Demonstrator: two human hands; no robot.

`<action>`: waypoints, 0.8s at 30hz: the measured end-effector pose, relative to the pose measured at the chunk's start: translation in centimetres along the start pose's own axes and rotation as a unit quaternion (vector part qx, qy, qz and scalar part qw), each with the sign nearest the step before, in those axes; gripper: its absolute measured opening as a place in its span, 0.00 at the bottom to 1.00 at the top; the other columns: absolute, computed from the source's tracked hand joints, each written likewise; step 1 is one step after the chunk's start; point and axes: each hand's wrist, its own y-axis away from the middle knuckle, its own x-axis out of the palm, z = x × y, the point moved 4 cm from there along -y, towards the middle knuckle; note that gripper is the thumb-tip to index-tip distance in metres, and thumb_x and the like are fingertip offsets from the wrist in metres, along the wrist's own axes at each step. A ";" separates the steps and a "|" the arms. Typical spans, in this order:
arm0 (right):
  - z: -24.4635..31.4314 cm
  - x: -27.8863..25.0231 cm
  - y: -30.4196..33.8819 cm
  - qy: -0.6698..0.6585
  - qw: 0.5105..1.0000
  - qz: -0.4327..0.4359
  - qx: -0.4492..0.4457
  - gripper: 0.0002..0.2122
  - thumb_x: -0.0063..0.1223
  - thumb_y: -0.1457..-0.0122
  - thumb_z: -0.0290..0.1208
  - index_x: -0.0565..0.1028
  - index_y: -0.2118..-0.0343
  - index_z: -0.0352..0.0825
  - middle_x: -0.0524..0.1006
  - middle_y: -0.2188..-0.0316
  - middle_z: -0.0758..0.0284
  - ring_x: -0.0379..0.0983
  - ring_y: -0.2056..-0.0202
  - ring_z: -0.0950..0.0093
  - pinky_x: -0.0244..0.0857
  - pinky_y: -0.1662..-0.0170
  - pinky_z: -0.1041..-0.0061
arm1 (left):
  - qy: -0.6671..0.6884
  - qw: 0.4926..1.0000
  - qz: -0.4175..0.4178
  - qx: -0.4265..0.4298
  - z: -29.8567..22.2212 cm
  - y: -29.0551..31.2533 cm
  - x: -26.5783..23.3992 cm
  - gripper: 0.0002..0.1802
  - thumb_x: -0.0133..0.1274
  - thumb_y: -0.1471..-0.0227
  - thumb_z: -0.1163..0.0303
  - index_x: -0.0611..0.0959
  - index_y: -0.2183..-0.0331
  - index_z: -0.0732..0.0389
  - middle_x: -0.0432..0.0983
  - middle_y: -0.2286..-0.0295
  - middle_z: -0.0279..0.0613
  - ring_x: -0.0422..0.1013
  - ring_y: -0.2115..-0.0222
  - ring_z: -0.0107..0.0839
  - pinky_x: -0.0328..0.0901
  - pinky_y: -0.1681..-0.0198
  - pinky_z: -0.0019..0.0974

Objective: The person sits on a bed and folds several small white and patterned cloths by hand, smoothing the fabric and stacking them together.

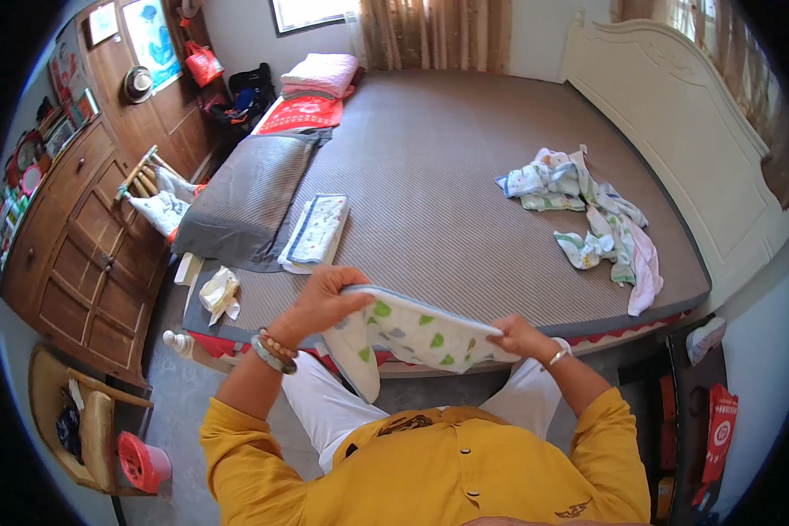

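A white cloth [430, 340] with green and grey leaf-like prints and a blue edge is stretched between my hands, above my lap at the bed's near edge. My left hand [323, 302] pinches its left end, where part of it hangs down. At the other end, my right hand [522, 337] is closed on the cloth. Just beyond my left hand, a neat stack of folded printed cloths [320, 230] lies on the bed. To the right lies a loose, crumpled heap of similar cloths [600, 206], with a pink piece [645, 272] trailing toward me.
A grey striped mat covers the bed [430, 158], with a cream headboard [675, 105] at right. Along its left side lie a folded grey mat [245, 188] and pink bedding [320, 74]. A crumpled plastic bag [221, 294], wooden cabinet [83, 245], chair [83, 421] and red bin [143, 462] are left.
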 end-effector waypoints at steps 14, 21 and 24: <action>0.7 -13.4 -2.4 0.363 0.831 -0.414 -0.081 0.10 0.52 0.54 0.20 0.73 0.66 0.33 0.70 0.72 0.59 0.71 0.67 0.58 0.67 0.66 0.61 | -0.515 0.767 -0.253 0.287 3.7 -5.8 -4.5 0.03 0.55 0.55 0.73 0.79 0.73 0.59 0.72 0.74 0.45 0.69 0.71 0.45 0.65 0.65 0.45; -11.1 -1.7 0.9 0.362 0.900 -0.244 0.018 0.05 0.52 0.56 0.21 0.73 0.74 0.35 0.71 0.72 0.60 0.69 0.65 0.60 0.66 0.61 0.62 | -0.510 0.843 -0.127 0.112 21.1 -1.4 2.3 0.02 0.53 0.54 0.72 0.81 0.73 0.55 0.73 0.73 0.42 0.70 0.68 0.43 0.63 0.60 0.44; -12.1 -0.3 1.8 0.364 0.901 -0.233 0.038 0.04 0.52 0.57 0.22 0.73 0.76 0.37 0.71 0.71 0.61 0.69 0.63 0.62 0.65 0.59 0.63 | -0.469 0.872 -0.130 0.056 23.6 0.3 4.0 0.03 0.55 0.54 0.71 0.81 0.72 0.56 0.74 0.71 0.42 0.71 0.66 0.43 0.63 0.58 0.44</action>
